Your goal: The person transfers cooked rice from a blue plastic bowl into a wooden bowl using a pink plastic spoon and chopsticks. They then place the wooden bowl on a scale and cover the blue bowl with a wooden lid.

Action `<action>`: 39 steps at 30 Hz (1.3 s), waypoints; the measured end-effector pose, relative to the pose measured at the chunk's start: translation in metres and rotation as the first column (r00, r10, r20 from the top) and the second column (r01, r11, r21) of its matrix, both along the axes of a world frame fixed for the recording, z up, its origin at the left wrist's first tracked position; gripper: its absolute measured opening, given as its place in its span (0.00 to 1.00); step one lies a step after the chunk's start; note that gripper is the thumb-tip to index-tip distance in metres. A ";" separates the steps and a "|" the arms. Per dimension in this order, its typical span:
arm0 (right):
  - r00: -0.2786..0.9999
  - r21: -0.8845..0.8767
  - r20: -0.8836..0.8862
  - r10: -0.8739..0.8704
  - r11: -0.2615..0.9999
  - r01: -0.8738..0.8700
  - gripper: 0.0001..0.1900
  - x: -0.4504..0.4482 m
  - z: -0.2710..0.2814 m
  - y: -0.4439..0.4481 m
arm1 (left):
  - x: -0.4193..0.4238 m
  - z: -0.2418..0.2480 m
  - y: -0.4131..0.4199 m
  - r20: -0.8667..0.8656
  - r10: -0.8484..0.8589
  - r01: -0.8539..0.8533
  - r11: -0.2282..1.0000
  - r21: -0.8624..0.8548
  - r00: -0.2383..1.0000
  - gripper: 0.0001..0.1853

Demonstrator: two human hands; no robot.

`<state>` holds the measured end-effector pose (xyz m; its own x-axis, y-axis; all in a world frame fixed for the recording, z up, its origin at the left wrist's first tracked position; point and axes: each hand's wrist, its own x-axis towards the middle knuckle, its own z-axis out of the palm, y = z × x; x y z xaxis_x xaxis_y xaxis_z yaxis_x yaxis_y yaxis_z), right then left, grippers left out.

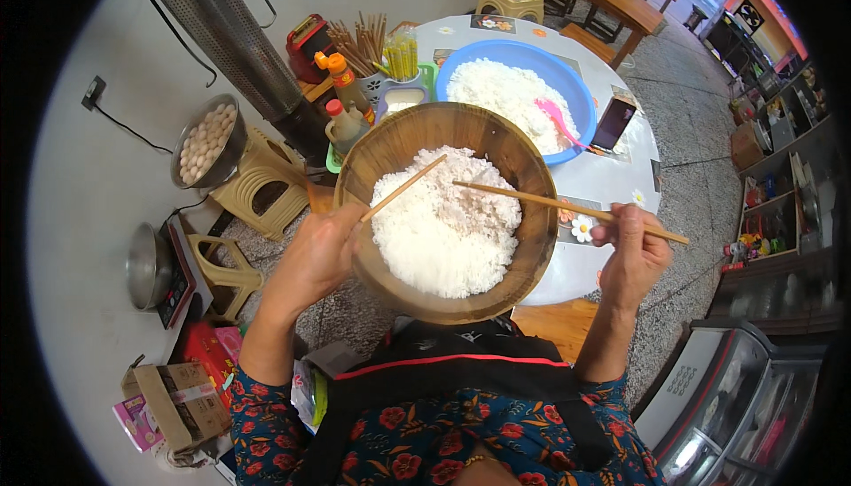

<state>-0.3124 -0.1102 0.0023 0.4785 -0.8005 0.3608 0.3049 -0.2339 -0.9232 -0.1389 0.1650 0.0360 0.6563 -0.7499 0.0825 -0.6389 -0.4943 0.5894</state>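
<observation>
A wooden tub [445, 306] holding white cooked rice [439, 233] is right in front of me, at the edge of the round table. My left hand [326, 253], at the tub's left rim, grips one wooden chopstick [405, 187] that slants over the rice. On the right, my right hand [635, 247] is closed around another wooden chopstick [565, 203], whose tip is over the middle of the rice. Behind the tub, a blue plastic basin [588, 97] contains more rice [495, 87] and a pink rice paddle [558, 120].
A phone [615, 120] stands propped on the table [592, 267] beside the basin. Sauce bottles [346, 127] and a holder of chopsticks [365, 47] are behind the tub at left. A metal bowl of eggs [209, 140] rests by plastic stools [266, 187].
</observation>
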 end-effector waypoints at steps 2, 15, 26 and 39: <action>0.995 0.039 0.087 0.041 0.998 -0.045 0.11 0.002 0.002 -0.010 | 0.001 -0.001 -0.005 0.006 -0.008 0.008 1.000 -0.001 1.000 0.09; 0.990 0.093 -0.122 0.072 0.994 -0.061 0.09 -0.024 0.012 -0.060 | 0.004 0.015 -0.020 -0.122 0.210 -0.202 0.977 0.072 0.970 0.10; 0.967 -0.047 -0.128 0.221 0.972 -0.229 0.07 -0.027 0.013 -0.058 | 0.004 0.021 -0.031 -0.753 -0.136 -0.297 0.863 -0.410 0.644 0.15; 0.707 -0.459 -0.301 0.640 0.553 -0.695 0.11 0.061 0.010 0.033 | -0.028 0.021 -0.088 -0.766 -0.415 -0.470 0.614 -0.634 0.490 0.19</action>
<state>-0.2515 -0.0775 0.0118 0.8492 0.0560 0.5251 0.4958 -0.4271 -0.7562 -0.1664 0.0766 0.0567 0.7351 -0.6776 -0.0189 0.3516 0.3572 0.8653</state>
